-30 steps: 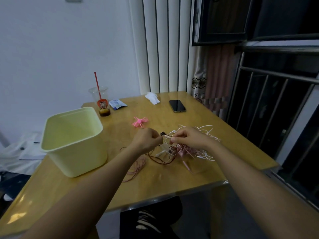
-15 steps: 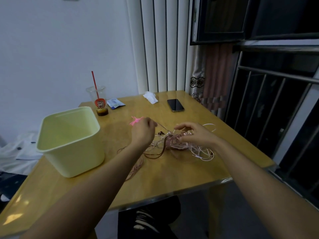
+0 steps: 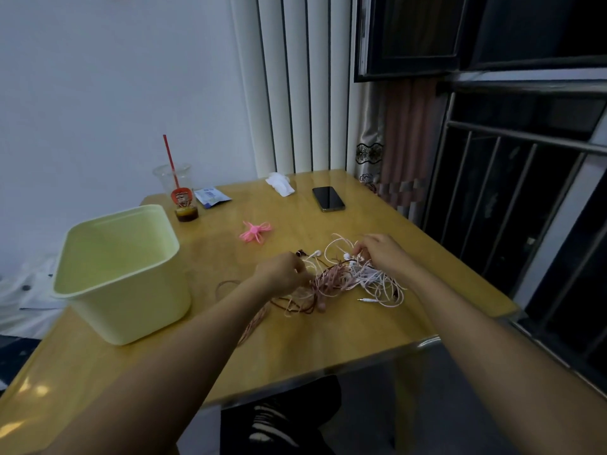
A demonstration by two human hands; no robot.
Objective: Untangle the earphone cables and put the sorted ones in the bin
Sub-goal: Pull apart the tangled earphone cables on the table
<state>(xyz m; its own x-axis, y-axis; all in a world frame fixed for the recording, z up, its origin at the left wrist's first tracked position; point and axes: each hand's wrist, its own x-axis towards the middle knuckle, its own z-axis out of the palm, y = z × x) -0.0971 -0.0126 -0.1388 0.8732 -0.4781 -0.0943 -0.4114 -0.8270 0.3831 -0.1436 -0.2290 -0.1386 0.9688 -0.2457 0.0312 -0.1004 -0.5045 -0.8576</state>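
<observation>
A tangle of earphone cables point(image 3: 348, 280), white, pink and brown, lies on the wooden table point(image 3: 328, 336) in front of me. My left hand point(image 3: 282, 274) rests on the tangle's left side with fingers curled into the strands. My right hand point(image 3: 377, 254) is at the tangle's far right, fingertips pinching white strands. A white plug end point(image 3: 364, 300) sticks out at the near right. A loose brown cable point(image 3: 253, 323) trails toward me under my left forearm. The pale green bin point(image 3: 121, 274) stands at the left, nothing visible inside it.
A pink coiled cable bundle point(image 3: 254, 232) lies behind the tangle. A black phone point(image 3: 327, 198), a white tissue point(image 3: 280, 183), a blue packet point(image 3: 212, 197) and a plastic cup with a red straw point(image 3: 179, 195) stand at the table's far side. Window bars are at the right.
Both hands have come back down onto the tangle. My left hand moved lower and nearer, into the strands; my right hand shifted right to the white cables.
</observation>
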